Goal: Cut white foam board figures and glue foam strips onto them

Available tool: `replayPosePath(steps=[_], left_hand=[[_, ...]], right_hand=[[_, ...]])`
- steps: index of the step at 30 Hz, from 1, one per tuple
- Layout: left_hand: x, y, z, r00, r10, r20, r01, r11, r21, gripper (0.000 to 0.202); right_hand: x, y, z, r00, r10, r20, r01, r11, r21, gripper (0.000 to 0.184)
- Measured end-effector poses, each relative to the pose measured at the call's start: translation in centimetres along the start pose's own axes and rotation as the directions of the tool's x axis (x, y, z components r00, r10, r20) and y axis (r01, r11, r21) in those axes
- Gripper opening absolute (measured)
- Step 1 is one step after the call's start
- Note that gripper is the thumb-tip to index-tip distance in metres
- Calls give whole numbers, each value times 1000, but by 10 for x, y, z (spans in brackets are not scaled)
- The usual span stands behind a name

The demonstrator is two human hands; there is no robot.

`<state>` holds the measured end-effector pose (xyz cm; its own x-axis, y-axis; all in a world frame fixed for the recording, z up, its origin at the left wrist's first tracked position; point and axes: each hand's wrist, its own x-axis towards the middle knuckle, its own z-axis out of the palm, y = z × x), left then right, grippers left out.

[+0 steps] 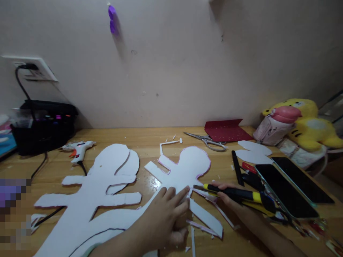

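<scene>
A wooden desk [152, 134] stands against a grey wall [166, 78]. At its middle lies a white cutout [187, 166], the left hand [168, 210] spread on it, the right hand [233, 204] gripping a black-and-yellow cutter [241, 193] at its edge; scissors [205, 139] and a red sheet [227, 131] lie beyond.

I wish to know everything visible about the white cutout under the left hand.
The white cutout, apparently foam board or card, lies flat on the table. It has a rounded end, strips sticking out, and purplish marks along some edges. The left hand rests on it, hiding part. A cutter in the right hand has its tip near one edge; contact is unclear.
</scene>
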<state>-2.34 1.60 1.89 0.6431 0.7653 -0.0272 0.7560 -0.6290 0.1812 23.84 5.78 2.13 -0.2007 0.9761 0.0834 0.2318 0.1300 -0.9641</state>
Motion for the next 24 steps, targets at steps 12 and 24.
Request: replayPosePath(steps=[12,24], left_hand=[[0,-1,3,1000,4,-26,-4,1000,0,50],[1,-1,0,1000,22,-12,-22,1000,22,48]], right_hand=[[-1,4,-1,1000,15,-6,-15,1000,-11,12],[4,-22,5,971,-235,48,240,948,-207,14]])
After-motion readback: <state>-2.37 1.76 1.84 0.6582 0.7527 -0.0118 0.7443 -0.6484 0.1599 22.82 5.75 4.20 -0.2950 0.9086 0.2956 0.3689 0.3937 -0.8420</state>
